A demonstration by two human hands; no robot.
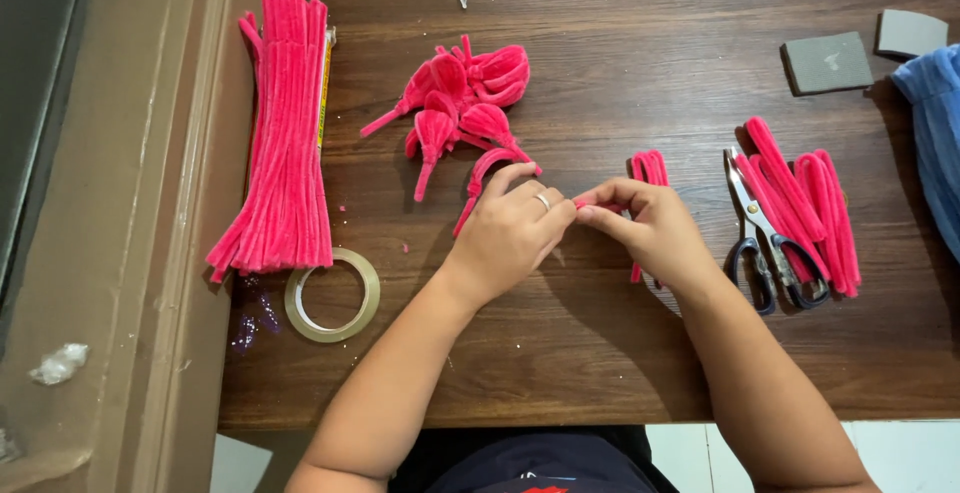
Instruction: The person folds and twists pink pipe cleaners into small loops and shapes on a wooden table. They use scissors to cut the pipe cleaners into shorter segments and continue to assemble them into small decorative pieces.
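Dark wood counter (620,353): left hand (510,233) and right hand (645,228) together mid-counter, pinching pink fuzzy stick (583,203) lying crosswise between fingertips.

Two bare forearms are seen entering from the lower edge of the view; no sleeves are worn as far as the elbows. A plain silver-coloured ring (542,201) is worn on one finger of the left hand (510,233). No ring, watch or bracelet is seen on the right hand (645,228). Fingernails are kept short and unpainted where visible. Below the ring, at the lower edge, a dark navy garment (540,463) is observed, marked with a small red and white print.
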